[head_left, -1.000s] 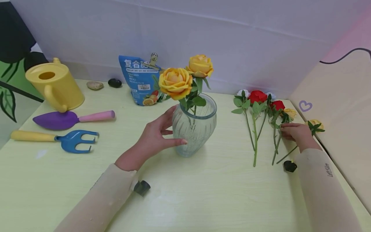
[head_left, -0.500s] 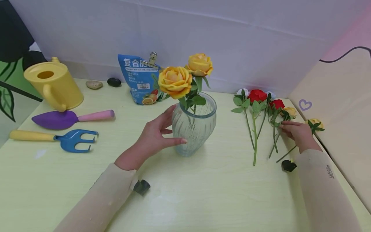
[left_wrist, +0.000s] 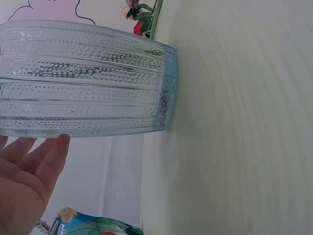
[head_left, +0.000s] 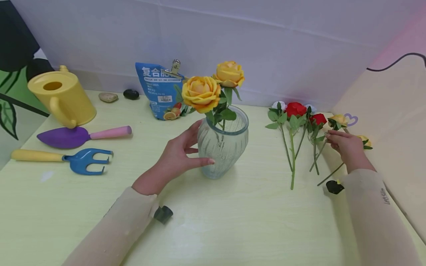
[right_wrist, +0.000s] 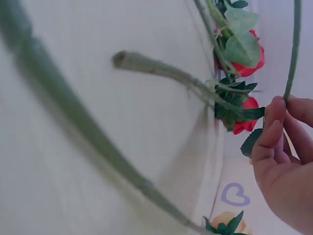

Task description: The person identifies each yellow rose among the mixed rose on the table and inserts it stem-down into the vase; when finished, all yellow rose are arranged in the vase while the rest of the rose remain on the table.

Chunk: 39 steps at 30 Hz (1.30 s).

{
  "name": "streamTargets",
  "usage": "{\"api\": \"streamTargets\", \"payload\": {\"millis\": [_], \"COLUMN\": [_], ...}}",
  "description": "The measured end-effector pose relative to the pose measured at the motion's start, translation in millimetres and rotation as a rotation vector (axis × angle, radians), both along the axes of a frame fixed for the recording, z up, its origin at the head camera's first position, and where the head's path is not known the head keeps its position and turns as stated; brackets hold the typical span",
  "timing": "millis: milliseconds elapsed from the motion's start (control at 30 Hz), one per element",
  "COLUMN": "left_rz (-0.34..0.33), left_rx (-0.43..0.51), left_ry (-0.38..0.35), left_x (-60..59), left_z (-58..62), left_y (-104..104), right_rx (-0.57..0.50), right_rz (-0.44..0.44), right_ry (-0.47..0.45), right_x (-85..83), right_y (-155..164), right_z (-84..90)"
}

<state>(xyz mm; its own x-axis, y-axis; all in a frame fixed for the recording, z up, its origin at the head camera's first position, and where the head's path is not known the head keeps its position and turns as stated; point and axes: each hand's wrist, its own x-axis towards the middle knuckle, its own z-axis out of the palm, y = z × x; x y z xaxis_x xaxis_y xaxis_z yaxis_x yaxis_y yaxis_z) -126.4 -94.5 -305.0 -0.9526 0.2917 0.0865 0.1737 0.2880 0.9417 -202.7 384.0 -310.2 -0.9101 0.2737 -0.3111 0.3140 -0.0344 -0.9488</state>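
My left hand (head_left: 176, 159) holds the side of a clear ribbed glass vase (head_left: 226, 151), thumb in front and fingers round the back. Two yellow roses (head_left: 202, 94) stand in the vase, leaning to its left. In the left wrist view the vase's glass wall (left_wrist: 83, 81) shows above the fingers. Over at the right, my right hand (head_left: 347, 146) pinches the stem of a yellow rose (head_left: 338, 120) between thumb and fingertips. The right wrist view shows that pinched green stem (right_wrist: 294, 54) rising from the fingertips.
Red roses (head_left: 295, 109) and white ones lie beside the right hand; another yellow rose (head_left: 366, 142) lies by the right wall. At left are a yellow watering can (head_left: 74, 99), purple trowel (head_left: 66, 137), blue hand fork (head_left: 84, 161) and two stones (head_left: 131, 94). A blue bag (head_left: 159, 92) stands behind.
My right hand has moved slightly right and away from me, and the pinched yellow rose has shifted right with it, apart from the red rose. The left hand and vase stay put.
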Motion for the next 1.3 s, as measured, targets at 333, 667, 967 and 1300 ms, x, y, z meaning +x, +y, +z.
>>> {"api": "streamTargets", "payload": {"millis": [333,667,967,1300], "left_rz": [-0.002,-0.004,-0.007,-0.011], "left_rx": [-0.001,0.004,0.009,0.013], "left_ry": [-0.001,-0.004,0.009,0.015], "left_x": [-0.8,-0.7,-0.2,-1.4], "left_z": [-0.6,-0.6,-0.6,-2.6], "left_y": [0.5,0.9,1.5,-0.2], "right_rx": [-0.039,-0.152,-0.224,-0.296], "right_rz": [-0.018,0.028,0.021,0.022], "right_ry": [0.086,0.224,0.337,0.461], "right_x": [-2.0,-2.8,-1.6,2.6], "right_y": [-20.2,-53.1,-78.6,-122.2], "right_z": [18.8,42.1,60.9,89.9]}}
